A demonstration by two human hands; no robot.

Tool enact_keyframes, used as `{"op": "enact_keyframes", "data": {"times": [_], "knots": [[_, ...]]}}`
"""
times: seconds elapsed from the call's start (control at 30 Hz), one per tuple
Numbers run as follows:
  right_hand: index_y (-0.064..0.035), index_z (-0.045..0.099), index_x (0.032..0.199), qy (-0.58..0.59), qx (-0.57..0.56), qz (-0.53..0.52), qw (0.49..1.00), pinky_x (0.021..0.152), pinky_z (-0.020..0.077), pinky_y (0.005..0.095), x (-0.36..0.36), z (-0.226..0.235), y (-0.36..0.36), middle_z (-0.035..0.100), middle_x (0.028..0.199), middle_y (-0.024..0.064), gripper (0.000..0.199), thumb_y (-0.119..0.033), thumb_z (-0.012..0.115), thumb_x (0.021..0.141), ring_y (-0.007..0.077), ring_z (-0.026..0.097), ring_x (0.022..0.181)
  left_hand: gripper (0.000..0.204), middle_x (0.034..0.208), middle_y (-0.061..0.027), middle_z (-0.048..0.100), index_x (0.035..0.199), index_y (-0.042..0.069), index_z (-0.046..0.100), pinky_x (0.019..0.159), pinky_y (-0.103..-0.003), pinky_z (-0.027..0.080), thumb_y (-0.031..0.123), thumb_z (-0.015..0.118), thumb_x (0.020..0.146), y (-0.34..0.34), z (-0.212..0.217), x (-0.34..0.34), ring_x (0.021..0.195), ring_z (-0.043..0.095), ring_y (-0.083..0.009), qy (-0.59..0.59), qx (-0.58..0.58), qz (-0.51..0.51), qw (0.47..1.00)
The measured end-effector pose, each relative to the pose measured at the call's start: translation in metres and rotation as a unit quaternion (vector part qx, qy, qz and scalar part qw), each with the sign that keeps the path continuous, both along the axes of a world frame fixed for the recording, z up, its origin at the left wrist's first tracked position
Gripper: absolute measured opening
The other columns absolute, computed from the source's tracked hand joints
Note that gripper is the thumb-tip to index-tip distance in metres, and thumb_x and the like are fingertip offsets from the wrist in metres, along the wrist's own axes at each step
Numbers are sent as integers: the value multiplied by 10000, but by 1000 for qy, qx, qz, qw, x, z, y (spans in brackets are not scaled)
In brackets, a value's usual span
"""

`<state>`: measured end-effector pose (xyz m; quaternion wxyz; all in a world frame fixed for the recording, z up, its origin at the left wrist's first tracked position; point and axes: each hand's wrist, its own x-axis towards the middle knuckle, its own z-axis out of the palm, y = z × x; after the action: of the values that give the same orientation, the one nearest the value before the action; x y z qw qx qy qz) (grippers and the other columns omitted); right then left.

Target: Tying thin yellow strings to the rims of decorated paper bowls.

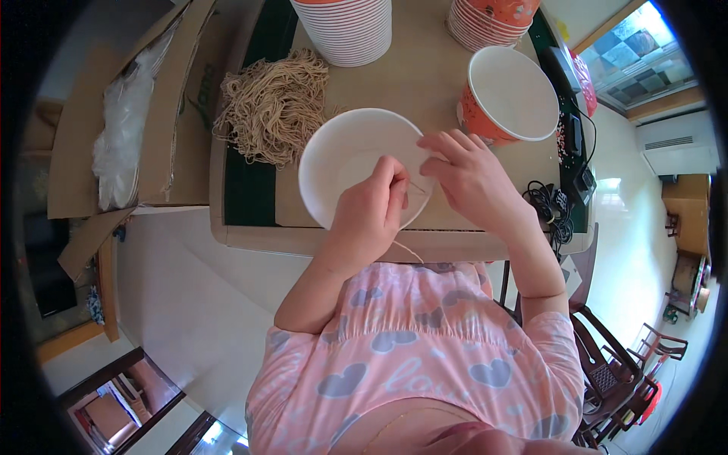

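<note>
A white paper tub [322, 163] stands at the table's near edge, its open mouth facing up. Over its mouth, my left hand [368, 208] is closed in a pinch on a thin beige string [409, 252], whose loose end hangs below the hand. A short stretch of string runs toward my right hand [474, 178], which is at the tub's right rim with fingers bent together. Whether those fingertips grip the string or the rim is hard to make out. To the left of the tub lies a tangled heap of the same beige string [277, 106].
A tall stack of paper tubs [345, 34] stands at the back, with a second stack [489, 26] further right. An orange-printed tub [508, 98] sits at right, near black cables [552, 212]. An open cardboard box [155, 114] with clear plastic stands left of the table.
</note>
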<state>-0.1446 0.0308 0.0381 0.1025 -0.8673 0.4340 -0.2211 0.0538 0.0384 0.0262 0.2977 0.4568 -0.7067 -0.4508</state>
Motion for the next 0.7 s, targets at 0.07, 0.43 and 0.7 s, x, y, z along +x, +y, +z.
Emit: {"op": "enact_keyframes", "data": {"times": [0.07,0.43,0.7], "knots": [[-48,618,910,42,2,8,999,847,425,381,-5,6,10,581,1127,77,220,-15,618,693,268,542,1025,16,716,-105,570,964,14,464,620,-302,459,19,479,964,1,-5,-1,647,586,-180,12,1,-9,1000],[-16,578,968,-224,161,-111,955,696,495,391,7,-3,23,628,848,136,138,7,545,836,315,622,782,49,721,-129,587,973,8,493,624,-335,468,32,525,945,-13,-14,-9,651,604,-234,47,-34,-17,998],[-23,600,950,-218,174,-121,953,690,481,353,2,-2,27,612,839,128,147,34,527,836,287,611,776,126,913,-122,593,915,40,651,708,-383,493,4,619,800,-19,-23,0,806,623,-300,-58,-88,-153,983]]}}
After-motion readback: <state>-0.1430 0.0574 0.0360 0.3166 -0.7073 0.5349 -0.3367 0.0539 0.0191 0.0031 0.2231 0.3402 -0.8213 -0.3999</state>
